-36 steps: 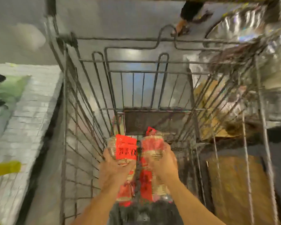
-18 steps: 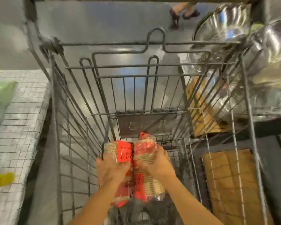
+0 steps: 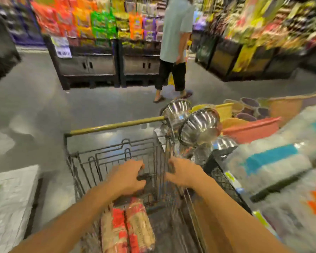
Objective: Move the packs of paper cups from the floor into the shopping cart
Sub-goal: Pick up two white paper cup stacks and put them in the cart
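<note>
Two red-and-tan plastic-wrapped cup packs [image 3: 128, 227] lie in the wire shopping cart [image 3: 117, 126], both hands' grip spread empty, so probably more floor packs next.

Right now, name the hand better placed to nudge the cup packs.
Left, likely: the left hand hangs just above the cup packs; the right hand is by the right wall of the cart.

Two packs of paper cups [image 3: 128, 229] lying side by side in one wire shopping cart [image 3: 115, 126], two bare hands [image 3: 128, 177] above them, three shiny steel bowls [image 3: 199, 125] beside the cart, and one other person [image 3: 173, 50] standing in the aisle.
</note>
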`<state>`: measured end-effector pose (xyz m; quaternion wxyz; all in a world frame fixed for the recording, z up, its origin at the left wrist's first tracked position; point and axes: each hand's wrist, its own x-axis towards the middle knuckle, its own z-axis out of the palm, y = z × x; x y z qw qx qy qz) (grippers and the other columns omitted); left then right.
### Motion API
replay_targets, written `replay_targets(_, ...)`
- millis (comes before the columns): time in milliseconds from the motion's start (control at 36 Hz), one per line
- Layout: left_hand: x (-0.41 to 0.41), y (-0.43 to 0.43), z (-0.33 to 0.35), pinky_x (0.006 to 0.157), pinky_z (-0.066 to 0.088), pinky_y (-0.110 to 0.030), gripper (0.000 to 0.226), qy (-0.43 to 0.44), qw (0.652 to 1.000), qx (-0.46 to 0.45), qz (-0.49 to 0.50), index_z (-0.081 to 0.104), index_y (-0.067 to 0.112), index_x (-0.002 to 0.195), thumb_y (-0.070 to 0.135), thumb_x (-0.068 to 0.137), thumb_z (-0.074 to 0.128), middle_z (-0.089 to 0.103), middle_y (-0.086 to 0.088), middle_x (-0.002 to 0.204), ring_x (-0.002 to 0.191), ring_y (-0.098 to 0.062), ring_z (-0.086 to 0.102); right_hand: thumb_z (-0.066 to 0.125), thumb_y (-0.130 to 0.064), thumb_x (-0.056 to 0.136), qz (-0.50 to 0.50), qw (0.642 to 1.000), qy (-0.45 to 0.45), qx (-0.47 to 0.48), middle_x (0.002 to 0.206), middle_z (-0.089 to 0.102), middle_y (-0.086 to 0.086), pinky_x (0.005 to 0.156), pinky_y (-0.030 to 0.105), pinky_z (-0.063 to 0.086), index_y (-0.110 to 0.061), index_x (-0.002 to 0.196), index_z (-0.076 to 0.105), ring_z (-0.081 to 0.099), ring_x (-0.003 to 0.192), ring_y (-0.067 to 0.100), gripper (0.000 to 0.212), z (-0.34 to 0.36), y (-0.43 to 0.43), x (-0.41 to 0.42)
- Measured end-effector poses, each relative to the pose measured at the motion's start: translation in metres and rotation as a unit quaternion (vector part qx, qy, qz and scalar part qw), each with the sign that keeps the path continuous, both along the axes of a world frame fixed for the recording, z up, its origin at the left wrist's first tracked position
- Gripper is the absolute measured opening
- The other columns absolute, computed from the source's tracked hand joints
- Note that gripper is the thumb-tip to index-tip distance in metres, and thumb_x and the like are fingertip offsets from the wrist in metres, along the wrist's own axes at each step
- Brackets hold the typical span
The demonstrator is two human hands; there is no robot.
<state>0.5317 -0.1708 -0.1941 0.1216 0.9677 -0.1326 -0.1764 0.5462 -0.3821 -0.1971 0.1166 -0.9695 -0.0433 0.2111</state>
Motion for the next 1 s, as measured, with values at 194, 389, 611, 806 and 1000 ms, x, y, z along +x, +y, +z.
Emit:
replay_targets(194,-0.036,-0.047,0.074,0.096,0.049,-0.043,0.05,-0.085,0.982,-0.018,-0.165,0.049,0.03,0.131,0.054,0.088,0.056,0.055,0.001,0.129,0.115,-0.022,0.056,0.056,-0.056,0.091,-0.143,0.982,-0.125,-0.011,0.125,0.066,0.009,0.095,0.045,0.052,-0.02,0.129,0.056,0.062,0.117,0.033,0.052,0.101,-0.044,-0.117)
replay_targets(389,-0.128,-0.133,0.125,0.095,0.049,-0.041,0.056,-0.097,0.939,-0.075,-0.321,0.056,0.027,0.126,0.055,0.077,0.06,0.062,-0.001,0.123,0.115,-0.025,0.059,0.059,-0.059,0.094,-0.324,0.934,-0.144,-0.05,0.133,0.064,0.005,0.098,0.041,0.051,-0.026,0.136,0.056,0.06,0.123,0.03,0.054,0.145,-0.088,-0.291)
replay_targets(611,-0.317,-0.246,0.158,0.103,0.043,-0.035,0.049,-0.089,0.831,-0.109,-0.538,0.051,0.03,0.13,0.048,0.087,0.063,0.055,0.004,0.134,0.122,-0.021,0.054,0.058,-0.054,0.095,-0.534,0.828,-0.146,-0.093,0.14,0.06,0.006,0.101,0.042,0.049,-0.028,0.138,0.054,0.056,0.129,0.031,0.05,0.17,-0.115,-0.542)
replay_targets(806,-0.549,-0.303,0.176,0.098,0.044,-0.034,0.055,-0.085,0.687,-0.127,-0.711,0.055,0.027,0.128,0.057,0.083,0.061,0.06,0.001,0.128,0.115,-0.024,0.057,0.06,-0.058,0.093,-0.701,0.694,-0.128,-0.102,0.143,0.057,0.005,0.101,0.044,0.049,-0.025,0.142,0.051,0.054,0.129,0.031,0.06,0.171,-0.078,-0.784)
replay_targets(1000,-0.809,-0.29,0.163,0.088,0.043,-0.029,0.046,-0.03,0.528,-0.134,-0.838,0.056,0.025,0.128,0.046,0.088,0.064,0.06,0.001,0.129,0.117,-0.019,0.057,0.057,-0.056,0.094,-0.818,0.554,-0.103,-0.113,0.122,0.062,0.002,0.09,0.044,0.054,-0.024,0.128,0.056,0.062,0.111,0.028,0.046,0.158,0.011,-1.028)
